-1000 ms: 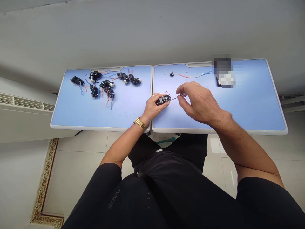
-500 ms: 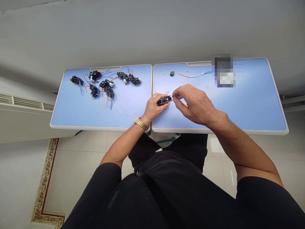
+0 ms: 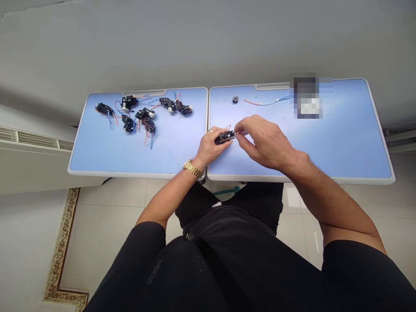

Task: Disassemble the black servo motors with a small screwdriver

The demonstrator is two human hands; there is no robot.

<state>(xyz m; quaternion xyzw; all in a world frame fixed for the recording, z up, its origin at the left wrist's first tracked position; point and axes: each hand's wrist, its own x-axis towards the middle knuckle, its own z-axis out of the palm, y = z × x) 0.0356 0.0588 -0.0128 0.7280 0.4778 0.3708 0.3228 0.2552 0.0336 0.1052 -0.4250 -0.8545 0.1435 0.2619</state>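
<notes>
My left hand, with a ring and a gold wristwatch, is closed around a small black motor unit just above the right tabletop. A loop of thin dark red wire sticks up from the unit. At the unit's right end, my right hand is closed in a pinch of thumb and forefinger. A thin pale strand or rod shows between those fingers, too small and covered to name. The palm and other fingers of my right hand curl out of view below.
Several similar black units with silver motors and orange and blue leads lie on the left tabletop. On the right tabletop are a round black part, an orange-and-blue lead and a pixelated object.
Both hands stay almost where they were, still at the motor unit. The view has shifted very slightly.
</notes>
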